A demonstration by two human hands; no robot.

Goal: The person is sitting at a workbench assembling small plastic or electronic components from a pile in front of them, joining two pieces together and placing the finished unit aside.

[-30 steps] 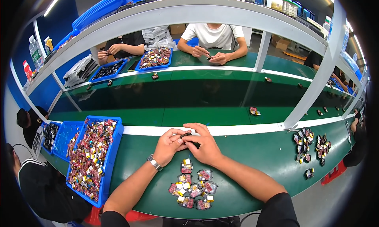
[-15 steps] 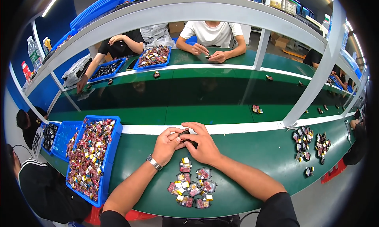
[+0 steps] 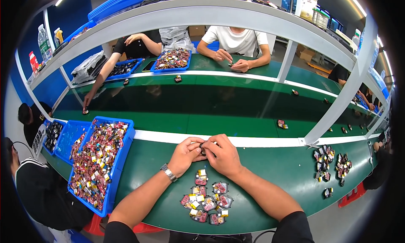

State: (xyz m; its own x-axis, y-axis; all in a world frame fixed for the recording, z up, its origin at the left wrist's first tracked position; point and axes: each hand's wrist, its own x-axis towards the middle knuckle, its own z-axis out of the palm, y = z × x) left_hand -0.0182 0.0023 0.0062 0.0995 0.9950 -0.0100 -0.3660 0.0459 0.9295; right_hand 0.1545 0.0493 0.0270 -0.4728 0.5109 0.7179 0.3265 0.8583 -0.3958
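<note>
My left hand (image 3: 187,156), with a metal watch on its wrist, and my right hand (image 3: 224,155) meet above the green table near the white rail. Between their pinched fingertips is a small black casing (image 3: 202,151), mostly covered by the fingers. Just below the hands lies a loose cluster of black casings (image 3: 209,203) with red circuit boards and yellow-and-white parts. One casing (image 3: 201,177) of that kind lies nearest my fingers.
A blue tray (image 3: 131,135) heaped with red, yellow and white parts stands left, beside another blue tray (image 3: 67,137). More casings (image 3: 324,162) lie at right. Beyond the rail runs a green conveyor belt (image 3: 190,116) with scattered casings. Co-workers sit opposite; a white post (image 3: 337,99) rises at right.
The view has shifted slightly. My fingers have drawn in closer around the black casing. Across the belt at left, a co-worker's hand now touches a small piece on the belt.
</note>
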